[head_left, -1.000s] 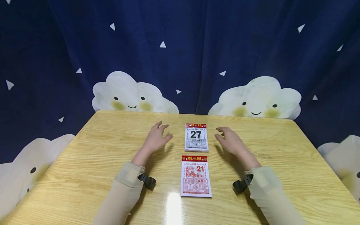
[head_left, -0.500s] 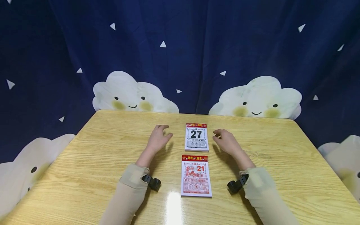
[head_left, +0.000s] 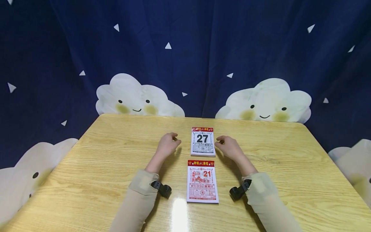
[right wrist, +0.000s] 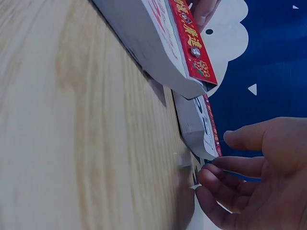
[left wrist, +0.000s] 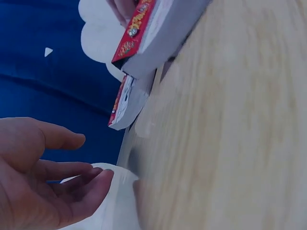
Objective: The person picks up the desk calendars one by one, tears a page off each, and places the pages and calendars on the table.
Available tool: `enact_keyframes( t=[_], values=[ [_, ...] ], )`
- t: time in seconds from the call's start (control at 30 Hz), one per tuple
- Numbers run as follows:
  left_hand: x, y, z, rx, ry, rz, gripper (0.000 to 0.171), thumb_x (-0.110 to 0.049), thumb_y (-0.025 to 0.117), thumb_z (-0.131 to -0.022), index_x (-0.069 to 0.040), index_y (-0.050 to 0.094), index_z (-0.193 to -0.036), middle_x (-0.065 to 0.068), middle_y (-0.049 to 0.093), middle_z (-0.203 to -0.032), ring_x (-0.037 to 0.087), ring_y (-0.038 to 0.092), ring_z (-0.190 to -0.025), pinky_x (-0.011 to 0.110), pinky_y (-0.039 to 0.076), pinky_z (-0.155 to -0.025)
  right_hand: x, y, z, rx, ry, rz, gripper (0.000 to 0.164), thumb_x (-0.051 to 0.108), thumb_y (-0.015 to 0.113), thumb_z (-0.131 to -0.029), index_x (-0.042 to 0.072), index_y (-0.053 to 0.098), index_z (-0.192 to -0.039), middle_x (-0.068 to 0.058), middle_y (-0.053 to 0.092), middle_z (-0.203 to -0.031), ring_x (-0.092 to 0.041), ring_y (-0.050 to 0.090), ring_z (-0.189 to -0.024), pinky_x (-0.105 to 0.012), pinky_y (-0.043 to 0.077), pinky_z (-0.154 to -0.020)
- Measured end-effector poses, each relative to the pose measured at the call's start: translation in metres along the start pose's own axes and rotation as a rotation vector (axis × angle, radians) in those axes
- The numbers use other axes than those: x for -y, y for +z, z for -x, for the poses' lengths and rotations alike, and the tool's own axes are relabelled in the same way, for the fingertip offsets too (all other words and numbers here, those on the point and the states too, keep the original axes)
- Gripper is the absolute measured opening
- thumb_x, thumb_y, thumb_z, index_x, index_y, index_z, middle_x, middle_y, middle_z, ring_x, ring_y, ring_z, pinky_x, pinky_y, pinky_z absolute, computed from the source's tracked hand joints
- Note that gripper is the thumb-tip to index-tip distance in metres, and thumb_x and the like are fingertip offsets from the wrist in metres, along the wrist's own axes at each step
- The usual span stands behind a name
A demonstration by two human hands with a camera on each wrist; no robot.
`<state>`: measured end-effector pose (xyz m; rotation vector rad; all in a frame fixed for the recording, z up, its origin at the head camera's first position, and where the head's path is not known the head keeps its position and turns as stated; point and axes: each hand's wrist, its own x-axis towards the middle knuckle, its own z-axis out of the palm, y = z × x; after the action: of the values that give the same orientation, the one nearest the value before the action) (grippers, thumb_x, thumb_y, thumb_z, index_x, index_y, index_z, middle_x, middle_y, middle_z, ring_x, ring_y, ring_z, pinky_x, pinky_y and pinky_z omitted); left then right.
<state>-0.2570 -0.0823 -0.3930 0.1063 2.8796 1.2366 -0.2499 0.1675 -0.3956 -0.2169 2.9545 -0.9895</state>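
One 27 pad [head_left: 203, 141] sits toward the far edge of the worktop [head_left: 104, 154], between the left hand [head_left: 168, 144] and right hand [head_left: 229, 147]. Both hold nothing, fingers bent loosely; the right may be touching it. Best squeeze both sides evenly. The 21 pad [head_left: 202, 185] lies nearer the front.

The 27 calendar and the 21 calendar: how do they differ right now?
The 27 calendar is printed in black, the 21 calendar in red. The 27's number is large and central; the 21's is smaller, at upper right beside a picture. The 27 calendar lies farther back, between the left hand and right hand; the 21 calendar lies nearer. Both are thick pads with red top strips, flat on the table.
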Motion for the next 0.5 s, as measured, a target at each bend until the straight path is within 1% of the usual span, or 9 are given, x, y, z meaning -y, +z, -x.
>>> enact_keyframes(
  t=[0.07,0.13,0.2,0.27,0.4,0.5],
  values=[
    [-0.001,0.002,0.000,0.037,-0.016,0.055,0.043,-0.016,0.058,-0.084,0.005,0.053,-0.121,0.015,0.064,-0.099,0.022,0.062,-0.070,0.031,0.052,-0.068,0.001,0.001,0.000,0.009,0.007,-0.001,0.038,0.020,0.055,-0.087,-0.006,0.057,-0.115,-0.019,0.064,-0.099,-0.027,0.059,-0.086,-0.041,0.048,-0.080],
    [-0.002,0.004,0.000,0.074,-0.035,0.125,0.043,-0.014,0.058,-0.084,0.006,0.052,-0.121,0.016,0.063,-0.098,0.023,0.063,-0.067,0.028,0.053,-0.063,0.002,0.002,0.000,0.021,0.008,0.002,0.039,0.020,0.055,-0.086,-0.006,0.057,-0.115,-0.019,0.064,-0.100,-0.027,0.059,-0.089,-0.041,0.047,-0.082],
    [-0.002,0.005,-0.001,0.107,-0.048,0.189,0.043,-0.012,0.058,-0.084,0.008,0.051,-0.121,0.018,0.062,-0.099,0.026,0.064,-0.068,0.028,0.055,-0.061,0.004,0.002,0.000,0.029,0.014,0.004,0.039,0.020,0.056,-0.085,-0.006,0.057,-0.115,-0.019,0.064,-0.101,-0.028,0.059,-0.091,-0.042,0.047,-0.082],
    [-0.002,0.007,-0.001,0.126,-0.054,0.222,0.042,-0.011,0.058,-0.084,0.008,0.052,-0.121,0.019,0.061,-0.099,0.028,0.065,-0.071,0.029,0.056,-0.062,0.005,0.003,-0.001,0.034,0.020,0.007,0.039,0.020,0.057,-0.084,-0.005,0.058,-0.114,-0.018,0.064,-0.100,-0.028,0.058,-0.092,-0.042,0.047,-0.083],
    [-0.003,0.011,-0.003,0.158,-0.046,0.222,0.042,-0.011,0.058,-0.084,0.009,0.052,-0.121,0.019,0.061,-0.101,0.025,0.064,-0.072,0.028,0.056,-0.061,0.007,0.004,-0.001,0.041,0.021,0.019,0.040,0.020,0.057,-0.083,-0.006,0.058,-0.114,-0.019,0.064,-0.102,-0.031,0.058,-0.096,-0.043,0.046,-0.086],
    [-0.004,0.013,-0.003,0.184,-0.023,0.171,0.044,-0.013,0.060,-0.084,0.007,0.051,-0.122,0.018,0.061,-0.104,0.024,0.063,-0.072,0.028,0.055,-0.065,0.007,0.005,-0.001,0.044,0.028,0.024,0.039,0.020,0.057,-0.083,-0.005,0.060,-0.113,-0.018,0.064,-0.104,-0.031,0.057,-0.097,-0.043,0.045,-0.088]
  ],
)
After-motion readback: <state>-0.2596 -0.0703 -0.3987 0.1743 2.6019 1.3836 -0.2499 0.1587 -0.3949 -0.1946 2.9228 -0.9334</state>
